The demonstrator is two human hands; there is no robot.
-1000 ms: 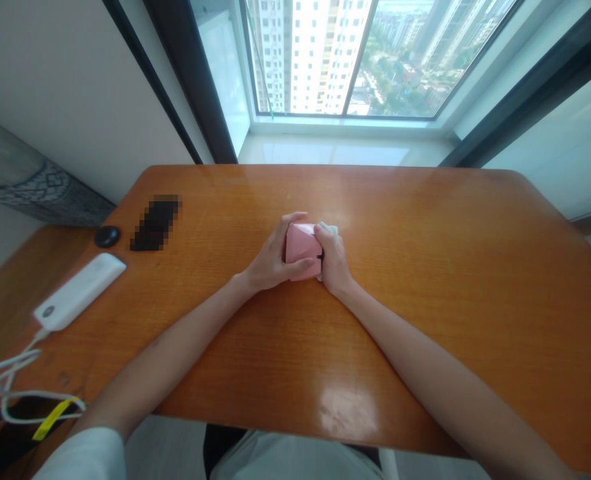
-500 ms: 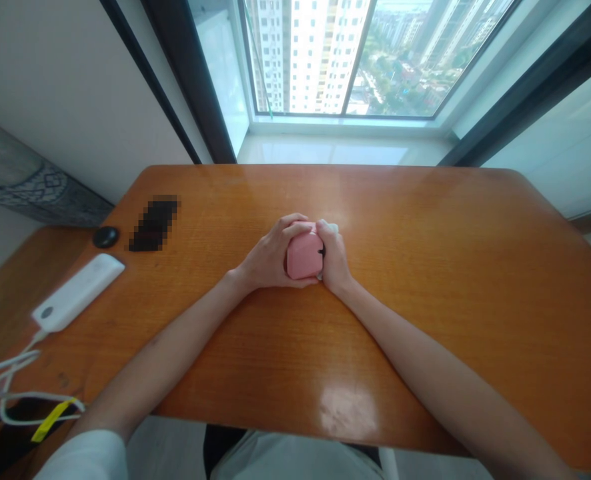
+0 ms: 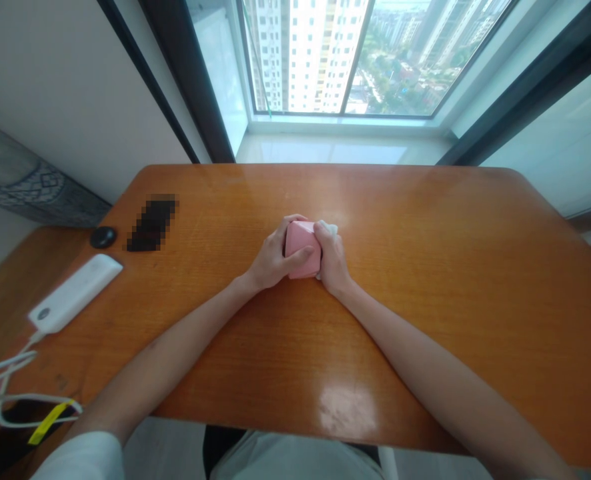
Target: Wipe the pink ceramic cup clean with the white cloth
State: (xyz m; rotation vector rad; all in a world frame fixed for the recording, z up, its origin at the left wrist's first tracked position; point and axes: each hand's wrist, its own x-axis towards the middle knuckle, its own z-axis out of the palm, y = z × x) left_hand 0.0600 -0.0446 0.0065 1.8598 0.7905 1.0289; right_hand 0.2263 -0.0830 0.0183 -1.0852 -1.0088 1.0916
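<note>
A small pink box-shaped object with bevelled edges is between my hands over the middle of the table. My left hand grips it from the left, its thumb laid across the near face and its fingers around the far side. Against the box's right side presses my right hand, closed on a crumpled white cloth or tissue. Bits of this white material stick out beyond the fingers and below the box's right edge. The face under my right hand is hidden.
On the left of the wooden table lie a white power strip, its cable with a yellow tag, a round black object and a blurred-out dark item. A window stands beyond.
The pink box has turned in my hands, so another face shows. My left thumb has moved from beneath it onto its near face. My right hand keeps hold of the white material.
</note>
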